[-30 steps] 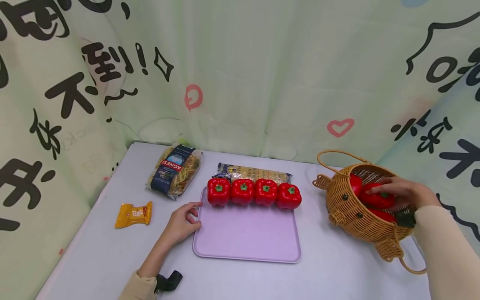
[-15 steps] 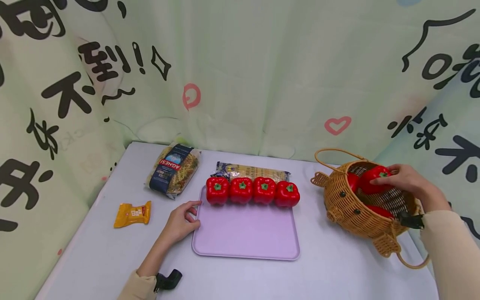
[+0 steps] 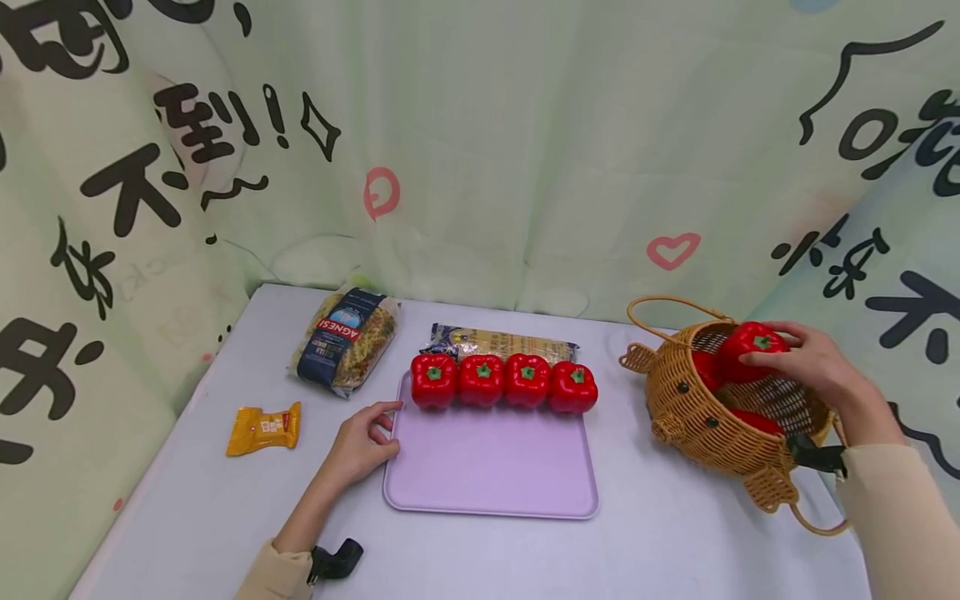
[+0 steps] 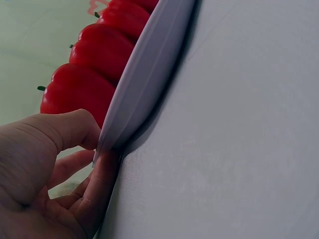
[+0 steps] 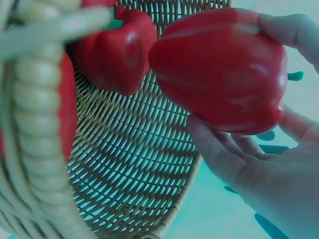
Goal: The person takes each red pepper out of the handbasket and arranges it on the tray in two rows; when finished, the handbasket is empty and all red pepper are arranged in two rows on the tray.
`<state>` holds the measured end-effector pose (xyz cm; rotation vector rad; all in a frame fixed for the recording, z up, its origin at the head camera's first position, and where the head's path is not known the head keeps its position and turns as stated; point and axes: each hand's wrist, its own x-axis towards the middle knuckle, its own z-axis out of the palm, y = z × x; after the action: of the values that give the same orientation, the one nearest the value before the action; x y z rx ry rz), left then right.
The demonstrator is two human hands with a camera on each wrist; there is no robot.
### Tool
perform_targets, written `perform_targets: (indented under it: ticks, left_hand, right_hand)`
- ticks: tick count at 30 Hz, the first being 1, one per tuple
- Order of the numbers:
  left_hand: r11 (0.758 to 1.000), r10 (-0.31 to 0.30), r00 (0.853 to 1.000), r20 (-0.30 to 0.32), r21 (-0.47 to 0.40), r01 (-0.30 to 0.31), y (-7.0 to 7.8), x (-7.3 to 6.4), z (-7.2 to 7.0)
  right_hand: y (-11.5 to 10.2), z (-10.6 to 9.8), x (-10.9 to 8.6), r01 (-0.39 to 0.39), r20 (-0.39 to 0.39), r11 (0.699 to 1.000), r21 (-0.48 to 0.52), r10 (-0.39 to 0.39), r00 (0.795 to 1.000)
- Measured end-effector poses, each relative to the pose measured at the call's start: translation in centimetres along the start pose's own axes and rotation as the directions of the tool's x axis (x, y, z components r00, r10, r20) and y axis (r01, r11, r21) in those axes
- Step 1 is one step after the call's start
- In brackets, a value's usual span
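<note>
My left hand (image 3: 363,442) pinches the left rim of a lilac tray (image 3: 487,471), thumb above and fingers below in the left wrist view. Several red bell peppers (image 3: 481,379) with green stems stand in a row along the tray's back edge. At the right, my right hand (image 3: 817,367) grips another red bell pepper (image 5: 224,69) at the mouth of a wicker basket (image 3: 693,429), which has an animal face and lies tilted toward me. Inside the basket are more red peppers (image 5: 117,55), partly hidden by its wall.
A bag of pasta (image 3: 348,342) lies at the back left, with a small yellow packet (image 3: 264,429) in front of it. Behind the tray is a long pack of noodles (image 3: 502,342). A printed curtain (image 3: 465,167) closes off the back and sides.
My right hand has lifted a red bell pepper from inside the basket up to its mouth. The basket has shifted slightly; my left hand stays at the tray's rim.
</note>
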<state>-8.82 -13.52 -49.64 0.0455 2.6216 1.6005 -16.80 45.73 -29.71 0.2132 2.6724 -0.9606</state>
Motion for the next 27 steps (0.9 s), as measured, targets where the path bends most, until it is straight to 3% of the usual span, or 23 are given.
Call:
perform_targets:
  ticks: [13,27]
  left_hand:
    - [1.0,-0.009,1.0,-0.006,0.012,0.009,0.1,-0.2,-0.1]
    - [1.0,0.001,1.0,0.0,0.006,-0.001,0.1,-0.1,0.0]
  right_hand:
    - [-1.1,1.7,-1.5,0.088,-0.207,0.994,0.058,-0.074,0.976]
    - [-2.3,3.4,-3.3,0.136,-0.259,0.988,0.07,-0.114,0.959]
